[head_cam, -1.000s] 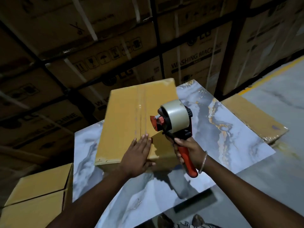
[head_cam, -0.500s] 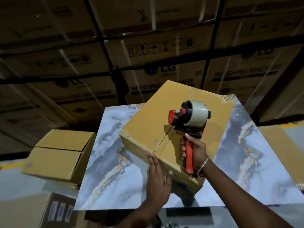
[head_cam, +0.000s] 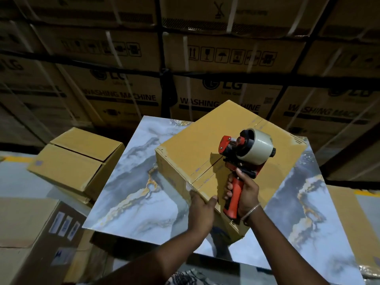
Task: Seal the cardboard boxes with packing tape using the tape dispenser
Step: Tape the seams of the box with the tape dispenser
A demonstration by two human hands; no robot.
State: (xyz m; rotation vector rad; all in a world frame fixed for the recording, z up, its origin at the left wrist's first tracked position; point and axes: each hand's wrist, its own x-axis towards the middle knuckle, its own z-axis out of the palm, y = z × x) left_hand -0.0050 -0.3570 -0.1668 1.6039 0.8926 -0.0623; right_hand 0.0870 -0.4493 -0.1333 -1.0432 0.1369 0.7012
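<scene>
A closed yellow-brown cardboard box (head_cam: 197,149) lies at an angle on the marble-patterned table top (head_cam: 131,182), with clear tape along its top seam. My left hand (head_cam: 201,210) grips the box's near edge, thumb on top and fingers down the side. My right hand (head_cam: 244,194) holds the red handle of the tape dispenser (head_cam: 246,153), which hovers just above the box's top, with its roll of clear tape uppermost. The dispenser's red blade guard points left.
An unsealed cardboard box (head_cam: 76,161) stands left of the table, with a labelled carton (head_cam: 30,229) below it. A flat cardboard piece (head_cam: 349,223) lies at the right. Stacked washing-machine cartons (head_cam: 205,79) wall off the back.
The box has turned further on the table. My left hand moved from the side of the box up to its near edge. The dispenser stays above the box top.
</scene>
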